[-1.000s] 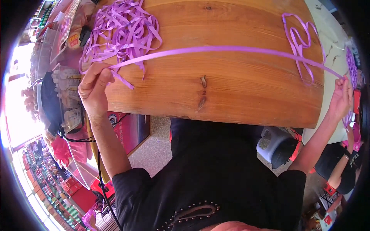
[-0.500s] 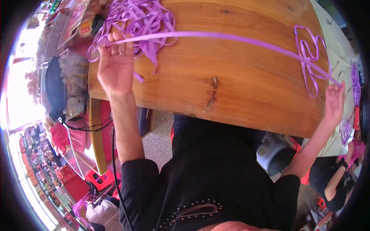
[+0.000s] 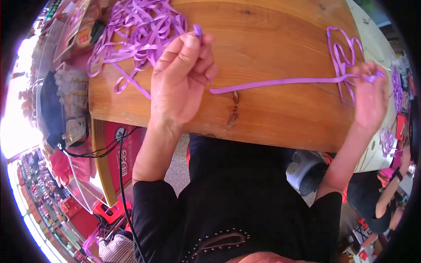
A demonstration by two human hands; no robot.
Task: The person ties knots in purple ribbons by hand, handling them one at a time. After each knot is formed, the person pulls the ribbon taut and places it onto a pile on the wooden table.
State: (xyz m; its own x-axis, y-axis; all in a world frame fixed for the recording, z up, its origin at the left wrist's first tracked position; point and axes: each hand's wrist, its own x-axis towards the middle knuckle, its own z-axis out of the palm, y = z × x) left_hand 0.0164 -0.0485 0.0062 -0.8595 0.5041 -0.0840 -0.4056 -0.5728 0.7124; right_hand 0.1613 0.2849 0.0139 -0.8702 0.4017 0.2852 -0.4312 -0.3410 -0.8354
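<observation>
My left hand (image 3: 177,81) is raised over the near left part of the wooden table (image 3: 280,48), fingers closed. A short bit of purple ribbon pokes out above its thumb and fingertip. From beneath that hand the purple ribbon (image 3: 272,82) sags slightly and runs across to my right hand (image 3: 370,98). The right hand, near the table's right edge, is closed on the ribbon, with a purple bit showing at its fingers. A tangled heap of purple ribbon (image 3: 147,26) lies behind my left hand. Looser ribbon loops (image 3: 340,52) lie just behind my right hand.
Clear packaging and bagged goods (image 3: 72,94) crowd the table's left side. A black cable (image 3: 123,175) hangs beside my left arm. To the right, a marble-patterned surface (image 3: 372,39) carries more purple ribbon. A co-worker's arm (image 3: 390,193) shows at lower right.
My left hand has moved right, toward the middle, and its fingers have closed. The right hand has shifted slightly up and left. The ribbon between them has gone from taut and arched to slack and lower.
</observation>
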